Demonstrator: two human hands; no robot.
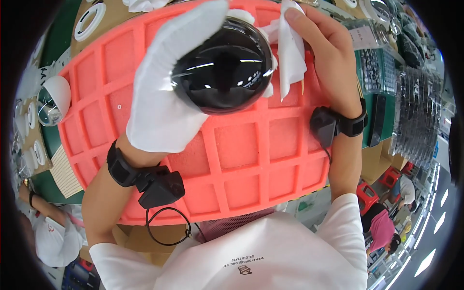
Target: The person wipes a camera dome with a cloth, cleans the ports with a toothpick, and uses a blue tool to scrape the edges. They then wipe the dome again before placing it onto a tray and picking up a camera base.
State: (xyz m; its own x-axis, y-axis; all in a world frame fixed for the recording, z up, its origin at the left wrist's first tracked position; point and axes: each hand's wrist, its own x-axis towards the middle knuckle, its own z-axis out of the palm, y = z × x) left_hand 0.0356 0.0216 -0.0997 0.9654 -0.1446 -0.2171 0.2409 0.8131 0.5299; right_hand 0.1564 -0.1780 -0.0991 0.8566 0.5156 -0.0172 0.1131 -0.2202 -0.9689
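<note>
Left grip point(165, 87): 1 black dome point(224, 67) | right grip point(332, 55): 1 cloth point(291, 55)

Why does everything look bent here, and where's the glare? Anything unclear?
Head view: the red tray has bowed edges and the picture's corners go black, fitting a fisheye lens; same view, white glare streaks the glossy black dome in the gloved left hand; head view, lower right, the person in pink shows little fine detail.
</note>
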